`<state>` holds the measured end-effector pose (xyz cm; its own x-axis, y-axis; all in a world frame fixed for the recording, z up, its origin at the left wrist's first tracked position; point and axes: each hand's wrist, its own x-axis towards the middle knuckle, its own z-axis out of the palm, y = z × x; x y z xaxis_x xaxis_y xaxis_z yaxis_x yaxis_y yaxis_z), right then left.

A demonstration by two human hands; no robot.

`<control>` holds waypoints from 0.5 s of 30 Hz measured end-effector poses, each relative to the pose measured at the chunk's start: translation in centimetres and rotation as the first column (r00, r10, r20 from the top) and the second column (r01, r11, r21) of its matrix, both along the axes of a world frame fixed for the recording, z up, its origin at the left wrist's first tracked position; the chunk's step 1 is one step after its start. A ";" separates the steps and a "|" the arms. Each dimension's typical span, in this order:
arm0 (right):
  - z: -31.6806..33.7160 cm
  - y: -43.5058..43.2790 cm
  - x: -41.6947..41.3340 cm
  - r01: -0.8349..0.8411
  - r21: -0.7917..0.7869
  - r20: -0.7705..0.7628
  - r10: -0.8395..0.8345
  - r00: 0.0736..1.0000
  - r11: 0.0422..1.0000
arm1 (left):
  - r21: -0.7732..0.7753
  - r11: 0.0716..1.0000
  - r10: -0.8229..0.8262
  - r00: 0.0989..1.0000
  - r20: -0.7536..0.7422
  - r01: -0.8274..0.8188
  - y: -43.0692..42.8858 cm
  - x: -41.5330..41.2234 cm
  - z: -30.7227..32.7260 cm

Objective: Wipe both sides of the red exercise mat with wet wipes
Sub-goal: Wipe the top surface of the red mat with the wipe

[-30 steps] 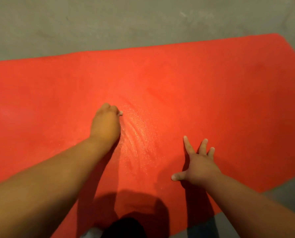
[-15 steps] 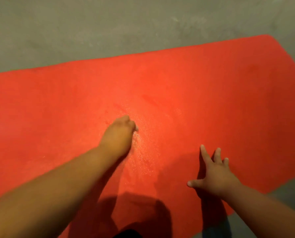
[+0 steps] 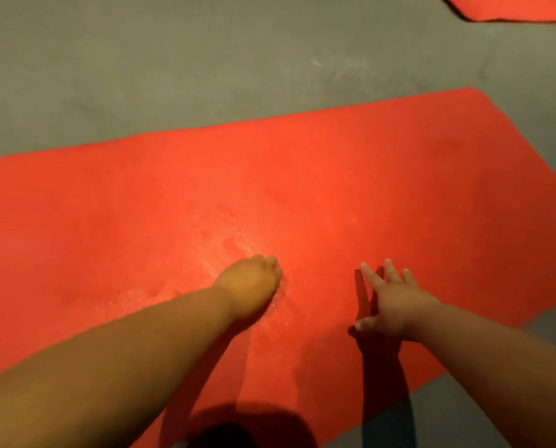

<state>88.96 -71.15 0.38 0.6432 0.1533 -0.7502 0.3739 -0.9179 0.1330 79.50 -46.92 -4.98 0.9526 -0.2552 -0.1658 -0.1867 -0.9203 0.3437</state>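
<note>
Red exercise mat [image 3: 108, 221] lies flat across grey floor [image 3: 173, 76]. Left hand [image 3: 249, 286] presses down at its glistening patch [image 3: 237, 237], fingers curled under, their hold hidden. Right hand [image 3: 396, 302] rests flat beside it, fingers spread wide.

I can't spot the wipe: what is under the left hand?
The curled left hand presses on the red mat, wet streaks beside it; any wipe beneath is hidden.

L hand [image 3: 249, 284] grip contents hidden under fist; mat [image 3: 108, 205] cut off @ left edge
</note>
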 end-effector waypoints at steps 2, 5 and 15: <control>-0.8 0.0 0.7 -0.042 0.023 0.018 0.042 0.999 0.999 | -0.037 0.957 -0.289 0.957 0.000 0.289 -1.6 -0.6 0.1; -1.6 -0.5 2.1 -0.156 0.047 0.043 0.154 0.987 0.987 | 0.042 0.998 0.031 0.994 0.108 -0.035 0.9 2.9 -1.2; -0.8 -0.9 9.9 -0.441 0.059 -0.091 0.445 0.891 0.896 | -0.057 0.996 0.069 0.989 0.130 -0.062 -6.5 4.9 -1.9</control>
<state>98.87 -72.05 -0.40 0.4251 0.4326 -0.7951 0.7521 -0.6575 0.0445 84.43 -53.45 -6.90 0.9801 -0.1970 -0.0256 -0.1739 -0.9131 0.3687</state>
